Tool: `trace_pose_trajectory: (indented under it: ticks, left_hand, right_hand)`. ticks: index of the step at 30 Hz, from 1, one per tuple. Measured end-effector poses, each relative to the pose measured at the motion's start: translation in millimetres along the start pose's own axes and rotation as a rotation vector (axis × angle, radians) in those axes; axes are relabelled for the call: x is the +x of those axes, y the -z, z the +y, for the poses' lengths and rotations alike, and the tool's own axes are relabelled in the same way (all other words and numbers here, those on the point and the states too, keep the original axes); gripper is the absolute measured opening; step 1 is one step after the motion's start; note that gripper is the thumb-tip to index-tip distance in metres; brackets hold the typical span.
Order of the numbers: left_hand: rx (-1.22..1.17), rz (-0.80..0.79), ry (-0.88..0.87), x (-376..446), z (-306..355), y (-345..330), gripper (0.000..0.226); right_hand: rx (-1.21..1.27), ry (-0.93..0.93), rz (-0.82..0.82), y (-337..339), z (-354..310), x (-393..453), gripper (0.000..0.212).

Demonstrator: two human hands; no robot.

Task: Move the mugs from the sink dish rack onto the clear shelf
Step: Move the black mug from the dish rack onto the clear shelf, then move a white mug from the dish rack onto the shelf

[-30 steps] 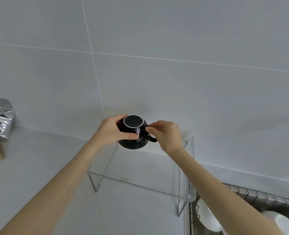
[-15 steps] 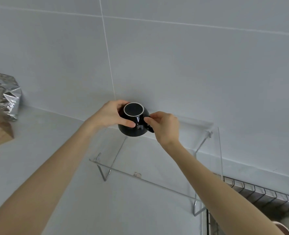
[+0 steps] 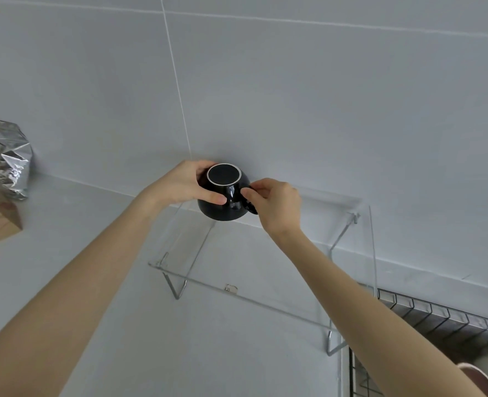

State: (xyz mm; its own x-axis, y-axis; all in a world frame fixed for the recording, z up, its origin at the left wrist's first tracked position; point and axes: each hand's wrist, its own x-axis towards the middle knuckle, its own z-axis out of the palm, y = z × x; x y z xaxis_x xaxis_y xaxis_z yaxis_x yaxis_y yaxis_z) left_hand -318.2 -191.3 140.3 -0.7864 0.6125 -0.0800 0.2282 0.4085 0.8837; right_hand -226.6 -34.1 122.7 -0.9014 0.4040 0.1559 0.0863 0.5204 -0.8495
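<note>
Over clear acrylic shelf [image 3: 265, 299], both hands clamp upside-down glossy black mug [image 3: 222, 200]: left hand [image 3: 179, 186] body, right hand [image 3: 274, 203] handle; lower level, rim flat.

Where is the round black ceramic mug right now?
In the head view, the black mug sits upside down at the back left of the clear shelf, near the tiled wall, held between left hand and right hand.

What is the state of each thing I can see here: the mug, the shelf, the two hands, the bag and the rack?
black mug: upside down, held at the shelf's back left
clear shelf: standing on the counter, nothing else on it
left hand: gripping the mug's body
right hand: pinching the mug's handle
foil bag: crumpled, upright
dish rack: partly in view
</note>
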Motion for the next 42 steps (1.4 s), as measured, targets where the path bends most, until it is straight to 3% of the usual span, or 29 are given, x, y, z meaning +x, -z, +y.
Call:
trace_pose_trajectory:
  ticks: [8, 12, 15, 18, 21, 28, 35, 42]
  left_hand:
    - [0.043, 0.005, 0.05, -7.5, 4.5, -3.8, 0.056]
    - [0.337, 0.218, 0.051, -19.7, 27.6, -23.9, 0.077]
    - [0.417, 0.359, -0.135, -35.2, 60.1, -62.5, 0.079]
    - [0.3, 0.27, -0.257, -52.3, 91.2, -110.1, 0.063]
    - [0.154, 0.093, -0.313, -67.1, 114.0, -164.3, 0.05]
    - [0.056, -0.274, -0.251, -82.8, 117.7, -280.3, 0.046]
    - [0.283, -0.353, -0.078, -66.9, 61.4, -356.5, 0.063]
    - [0.538, -0.403, 0.046, -36.2, 21.0, -389.7, 0.093]
  right_hand:
    - [-0.011, 0.022, -0.106, 4.9, 5.0, -1.0, 0.02]
    - [-0.001, -0.001, -0.234, 28.8, 7.4, -4.6, 0.036]
    - [0.065, 0.011, -0.174, 68.6, 11.2, -17.0, 0.031]
    - [0.091, 0.047, -0.098, 117.0, 22.8, -37.6, 0.016]
    - [0.078, 0.014, -0.054, 162.5, 43.3, -68.2, 0.016]
    - [-0.053, -0.208, 0.0, 229.9, 126.6, -141.0, 0.014]
    - [-0.123, -0.461, -0.021, 228.7, 207.1, -200.7, 0.012]
    - [-0.238, -0.545, -0.015, 195.9, 243.0, -219.0, 0.029]
